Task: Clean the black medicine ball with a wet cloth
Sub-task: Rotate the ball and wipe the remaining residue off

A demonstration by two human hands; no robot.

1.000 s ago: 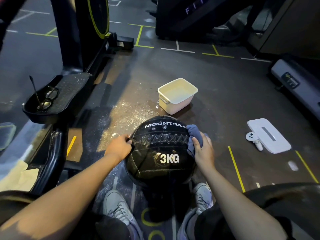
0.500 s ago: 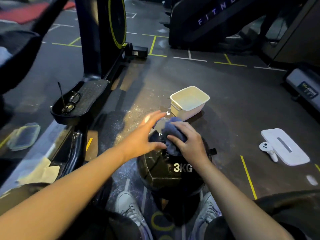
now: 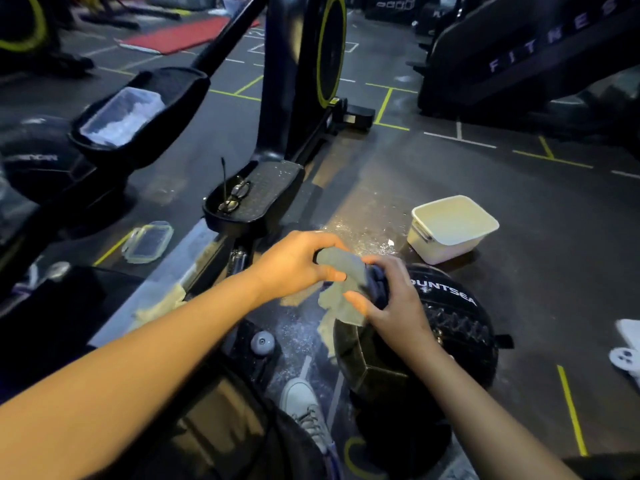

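Note:
The black medicine ball (image 3: 446, 327), lettered in white, rests on the gym floor between my feet. Both hands hold the grey-blue cloth (image 3: 343, 289) just above the ball's upper left side. My left hand (image 3: 294, 263) grips the cloth's top end with curled fingers. My right hand (image 3: 394, 299) pinches the lower, bunched part, its wrist over the ball. A loose corner of the cloth hangs down against the ball.
A white tub (image 3: 450, 230) stands on the floor behind the ball. A black exercise machine (image 3: 298, 98) rises at the left, with glasses (image 3: 235, 197) on its pedal. A clear lid (image 3: 149, 242) lies at the left, white devices (image 3: 627, 355) at the right edge.
My left hand has left the ball and taken hold of the cloth together with the right hand. The cloth has come off the ball's side. The view has swung left.

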